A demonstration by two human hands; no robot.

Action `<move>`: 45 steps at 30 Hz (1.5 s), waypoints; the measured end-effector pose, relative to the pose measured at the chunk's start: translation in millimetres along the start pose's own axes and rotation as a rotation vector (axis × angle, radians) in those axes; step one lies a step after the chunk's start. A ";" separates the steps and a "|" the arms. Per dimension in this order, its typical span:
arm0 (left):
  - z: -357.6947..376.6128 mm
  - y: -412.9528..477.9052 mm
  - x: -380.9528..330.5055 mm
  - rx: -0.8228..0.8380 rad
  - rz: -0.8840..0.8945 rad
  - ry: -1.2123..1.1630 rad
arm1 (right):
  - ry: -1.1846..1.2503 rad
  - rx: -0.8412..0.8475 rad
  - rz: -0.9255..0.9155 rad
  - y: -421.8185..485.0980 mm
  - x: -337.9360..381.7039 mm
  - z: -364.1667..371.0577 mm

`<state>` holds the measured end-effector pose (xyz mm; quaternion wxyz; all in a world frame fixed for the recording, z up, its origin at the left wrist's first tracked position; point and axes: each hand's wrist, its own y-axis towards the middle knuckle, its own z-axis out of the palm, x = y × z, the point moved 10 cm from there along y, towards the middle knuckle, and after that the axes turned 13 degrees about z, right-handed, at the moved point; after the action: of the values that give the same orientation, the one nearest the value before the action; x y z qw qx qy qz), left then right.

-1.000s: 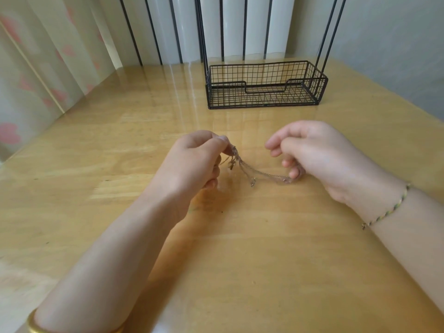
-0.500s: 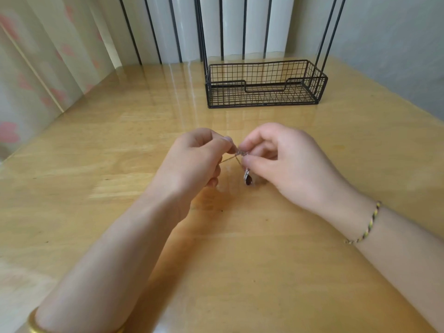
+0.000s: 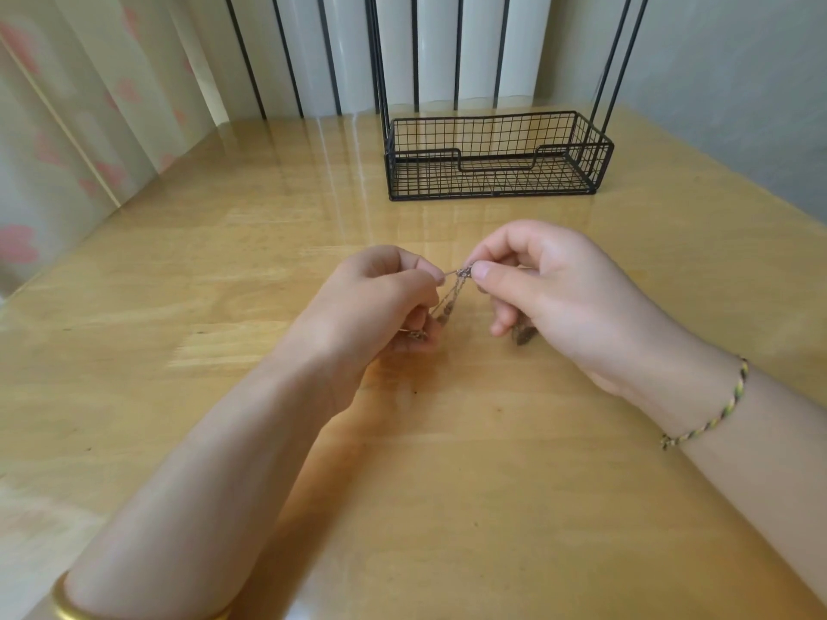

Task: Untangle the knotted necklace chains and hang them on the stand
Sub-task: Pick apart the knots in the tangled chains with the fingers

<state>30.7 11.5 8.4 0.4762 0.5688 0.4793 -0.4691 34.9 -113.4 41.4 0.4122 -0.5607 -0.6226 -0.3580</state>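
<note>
A gold bangle (image 3: 67,608) circles my left wrist nearest the camera, a braided cord bracelet (image 3: 711,413) my right. Above the glossy wooden table (image 3: 447,507), my left hand (image 3: 376,302) and right hand (image 3: 550,288) each close thumb and forefinger on the knotted necklace chains (image 3: 461,277), a fine metal tangle stretched between them; I cannot count the strands. A small dark pendant (image 3: 521,335) dangles below my right fingers. Beyond, clear of my hands, stands one black wire stand (image 3: 496,156) with a mesh basket base, before pale curtains (image 3: 80,105).

table (image 3: 447,507): glossy wood | on it: black wire stand (image 3: 494,158)
</note>
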 end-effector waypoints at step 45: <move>6.0 0.3 -0.9 0.059 -0.028 -0.332 | -0.174 -0.232 -0.182 -7.0 21.6 -20.3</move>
<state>30.4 5.5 8.7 0.5254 0.4902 0.3881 -0.5771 29.5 -123.9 69.5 0.2552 -0.5746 -0.6587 -0.4134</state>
